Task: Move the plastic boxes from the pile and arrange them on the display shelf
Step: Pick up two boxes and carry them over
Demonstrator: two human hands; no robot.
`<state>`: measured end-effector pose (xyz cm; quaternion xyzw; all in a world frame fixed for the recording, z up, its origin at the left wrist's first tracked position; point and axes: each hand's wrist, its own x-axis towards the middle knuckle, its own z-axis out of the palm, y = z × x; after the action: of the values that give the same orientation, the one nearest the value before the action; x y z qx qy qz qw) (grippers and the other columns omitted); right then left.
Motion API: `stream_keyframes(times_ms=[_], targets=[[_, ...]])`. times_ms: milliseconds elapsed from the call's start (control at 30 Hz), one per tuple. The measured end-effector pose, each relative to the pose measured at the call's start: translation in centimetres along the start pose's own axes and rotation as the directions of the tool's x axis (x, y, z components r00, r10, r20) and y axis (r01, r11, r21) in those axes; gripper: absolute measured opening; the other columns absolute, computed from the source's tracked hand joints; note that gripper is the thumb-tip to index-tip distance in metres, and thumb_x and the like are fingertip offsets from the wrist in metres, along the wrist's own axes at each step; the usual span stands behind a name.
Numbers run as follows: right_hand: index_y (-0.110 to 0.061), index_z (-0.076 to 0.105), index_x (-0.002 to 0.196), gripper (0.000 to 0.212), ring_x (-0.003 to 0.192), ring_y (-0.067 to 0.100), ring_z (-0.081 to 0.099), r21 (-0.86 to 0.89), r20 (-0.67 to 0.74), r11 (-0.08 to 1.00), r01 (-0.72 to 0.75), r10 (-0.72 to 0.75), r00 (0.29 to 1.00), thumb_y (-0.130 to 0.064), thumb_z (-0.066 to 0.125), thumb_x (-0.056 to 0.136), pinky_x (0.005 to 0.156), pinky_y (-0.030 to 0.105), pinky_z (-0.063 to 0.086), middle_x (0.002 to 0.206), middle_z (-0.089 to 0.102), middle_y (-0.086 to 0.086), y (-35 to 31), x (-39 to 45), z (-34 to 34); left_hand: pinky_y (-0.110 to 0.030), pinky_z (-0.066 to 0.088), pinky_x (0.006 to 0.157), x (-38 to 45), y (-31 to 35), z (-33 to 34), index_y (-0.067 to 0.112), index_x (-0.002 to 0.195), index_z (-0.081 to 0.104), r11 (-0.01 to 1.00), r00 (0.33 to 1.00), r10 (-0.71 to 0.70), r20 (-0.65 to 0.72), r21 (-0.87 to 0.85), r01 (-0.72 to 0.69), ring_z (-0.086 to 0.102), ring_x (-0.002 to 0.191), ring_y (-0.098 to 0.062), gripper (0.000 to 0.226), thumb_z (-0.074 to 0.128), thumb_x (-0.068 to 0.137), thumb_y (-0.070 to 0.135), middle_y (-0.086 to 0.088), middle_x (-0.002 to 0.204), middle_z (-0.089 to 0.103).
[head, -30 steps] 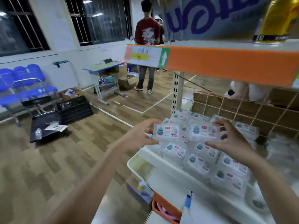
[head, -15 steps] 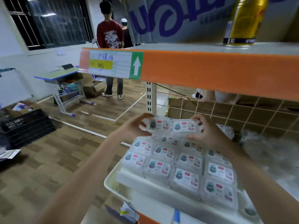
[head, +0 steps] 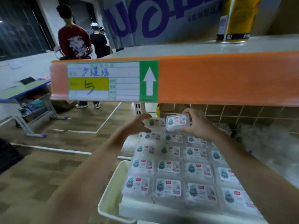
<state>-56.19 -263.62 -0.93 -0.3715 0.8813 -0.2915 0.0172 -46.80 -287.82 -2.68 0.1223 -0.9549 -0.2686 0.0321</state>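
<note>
Landmark: rows of boxes [head: 168, 167] on the display shelf [head: 111, 188]
Right hand [head: 196, 122]: grips the held box [head: 177, 122], tilted, above the far row
Left hand [head: 137, 124]: fingers spread, touching the far-left box [head: 154, 122]
Long axis: left to right
Nearer hand: right; likely lowers it beside the far-left box

yellow can [head: 234, 20] top cut off by edge
</note>
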Motion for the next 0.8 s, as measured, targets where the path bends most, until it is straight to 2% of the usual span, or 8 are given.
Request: stream_keyframes(times_ms=[100, 200, 333, 400, 567, 800], targets=[[-0.018, 0.041, 0.132, 0.069, 0.12, 0.02, 0.04, -0.026, -0.025, 0.998, -0.058, 0.057, 0.998, -0.03, 0.077, 0.075, 0.088, 0.03, 0.036, 0.129, 0.044, 0.003, -0.6, 0.6, 0.4, -0.031, 0.053, 0.079, 1.5, -0.5, 0.1, 0.008, 0.134, 0.046, 0.997, 0.999, 0.044, 0.031, 0.061, -0.045, 0.059, 0.099, -0.023, 0.068, 0.078, 0.074, 0.009, -0.009, 0.132, 0.054], [-0.018, 0.04, 0.133, 0.07, 0.123, 0.022, 0.037, -0.055, -0.042, 0.993, -0.104, 0.102, 0.994, -0.032, 0.077, 0.075, 0.091, 0.033, 0.036, 0.132, 0.045, 0.004, -0.7, 1.0, 0.9, -0.042, 0.052, 0.089, 2.4, -0.3, 0.4, 0.011, 0.129, 0.049, 0.969, 0.997, 0.072, 0.022, 0.235, -0.075, 0.059, 0.105, -0.026, 0.061, 0.077, 0.075, 0.018, -0.01, 0.122, 0.06], [-0.019, 0.04, 0.132, 0.069, 0.122, 0.023, 0.036, -0.093, -0.049, 0.987, -0.131, 0.127, 0.991, -0.035, 0.075, 0.075, 0.093, 0.036, 0.037, 0.134, 0.046, 0.004, -0.5, 1.2, 1.9, -0.03, 0.053, 0.078, 3.1, 0.0, 0.9, 0.007, 0.113, 0.055, 0.913, 0.996, 0.07, 0.059, 0.397, -0.088, 0.06, 0.091, -0.021, 0.04, 0.072, 0.079, 0.02, -0.009, 0.109, 0.062], [-0.019, 0.04, 0.132, 0.069, 0.121, 0.024, 0.037, -0.108, -0.061, 0.983, -0.15, 0.144, 0.988, -0.036, 0.075, 0.075, 0.094, 0.037, 0.038, 0.133, 0.047, 0.004, -0.5, 1.2, 2.3, -0.026, 0.051, 0.074, 3.3, -0.2, 1.0, 0.007, 0.111, 0.055, 0.871, 0.994, 0.075, 0.082, 0.479, -0.106, 0.056, 0.087, -0.018, 0.036, 0.069, 0.082, 0.023, -0.009, 0.109, 0.06], [-0.018, 0.041, 0.131, 0.066, 0.12, 0.024, 0.037, -0.129, -0.088, 0.978, -0.166, 0.156, 0.984, -0.034, 0.075, 0.076, 0.093, 0.037, 0.036, 0.133, 0.048, 0.005, -0.5, 1.6, 2.9, -0.032, 0.05, 0.091, 3.5, 0.2, 1.2, 0.005, 0.122, 0.051, 0.74, 0.988, 0.109, 0.111, 0.654, -0.155, 0.055, 0.108, -0.024, 0.04, 0.057, 0.092, 0.029, -0.011, 0.119, 0.056], [-0.017, 0.041, 0.134, 0.069, 0.124, 0.024, 0.034, -0.176, -0.106, 0.967, -0.184, 0.167, 0.98, -0.036, 0.074, 0.077, 0.097, 0.035, 0.031, 0.136, 0.046, 0.004, -0.5, 2.5, 3.2, -0.033, 0.051, 0.088, 3.1, -0.2, 1.1, 0.002, 0.122, 0.051, 0.633, 0.983, 0.151, 0.107, 0.753, -0.18, 0.059, 0.109, -0.026, 0.033, 0.047, 0.097, 0.023, -0.013, 0.121, 0.058]])
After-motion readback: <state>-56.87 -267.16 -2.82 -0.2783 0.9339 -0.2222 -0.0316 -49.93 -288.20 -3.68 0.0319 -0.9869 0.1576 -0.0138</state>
